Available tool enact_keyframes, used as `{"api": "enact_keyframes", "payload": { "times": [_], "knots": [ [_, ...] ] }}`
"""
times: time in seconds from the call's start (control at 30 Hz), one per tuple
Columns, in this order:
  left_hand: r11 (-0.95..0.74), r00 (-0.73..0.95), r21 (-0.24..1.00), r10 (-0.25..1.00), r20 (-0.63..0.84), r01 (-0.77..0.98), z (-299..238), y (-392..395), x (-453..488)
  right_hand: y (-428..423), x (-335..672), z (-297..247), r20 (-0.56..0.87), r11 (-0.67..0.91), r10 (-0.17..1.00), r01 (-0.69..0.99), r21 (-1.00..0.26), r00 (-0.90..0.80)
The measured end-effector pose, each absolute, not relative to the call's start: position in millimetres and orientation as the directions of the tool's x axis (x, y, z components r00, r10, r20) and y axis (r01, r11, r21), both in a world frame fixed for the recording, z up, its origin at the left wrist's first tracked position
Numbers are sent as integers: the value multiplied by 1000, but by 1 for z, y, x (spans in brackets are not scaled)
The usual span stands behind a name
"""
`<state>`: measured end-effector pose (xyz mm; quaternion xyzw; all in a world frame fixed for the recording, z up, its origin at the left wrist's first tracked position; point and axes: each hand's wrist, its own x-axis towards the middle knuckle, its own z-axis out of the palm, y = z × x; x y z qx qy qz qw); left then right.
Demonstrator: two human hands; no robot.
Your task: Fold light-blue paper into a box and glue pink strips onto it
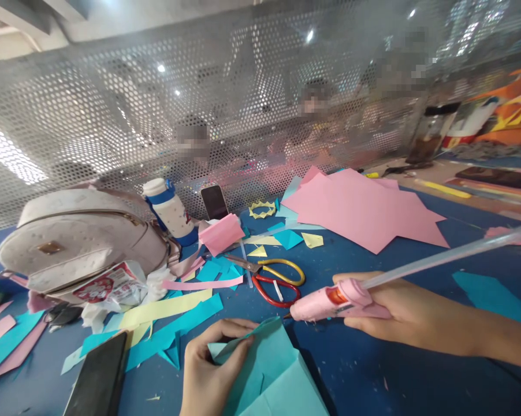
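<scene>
Head view | your left hand (211,367) pinches the folded teal paper (282,387), bottom centre | your right hand (401,306) grips the pink glue gun (319,305), nozzle (289,315) just beside the paper's upper edge, contact unclear | advice: pinch firmly, skin clear of the likely hot nozzle, any glue thin and even

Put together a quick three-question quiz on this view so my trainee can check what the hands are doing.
1. Which hand holds the pink glue gun?
2. What colours are the handle loops of the scissors? A) both red; B) one yellow, one red; C) both blue.
3. True or false: the left hand holds folded turquoise paper close to the nozzle.

Key: 1. The right hand. 2. B. 3. True.
</scene>
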<state>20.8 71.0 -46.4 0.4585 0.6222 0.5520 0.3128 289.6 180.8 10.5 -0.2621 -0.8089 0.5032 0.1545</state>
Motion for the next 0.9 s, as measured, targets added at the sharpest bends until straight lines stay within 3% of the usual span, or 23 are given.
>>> {"api": "enact_keyframes", "payload": {
  "times": [0.07, 0.2, 0.33, 0.9],
  "knots": [
    [-30, -396, 971, 910, 124, 236, -47, 72, 21, 184, 289, 7, -7, 342, 589, 257, -904, -808],
    [-3, -433, 966, 894, 117, 257, -49, 73, 21, 201, 294, -4, 93, 420, 781, 409, -810, -617],
    [40, -458, 975, 887, 67, 219, -52, 73, 21, 217, 299, -9, 107, 344, 881, 467, -814, -462],
    [1, -422, 985, 904, 73, 173, -49, 70, 24, 234, 310, -36, 139, 404, 877, 550, -731, -460]
  ]
}}
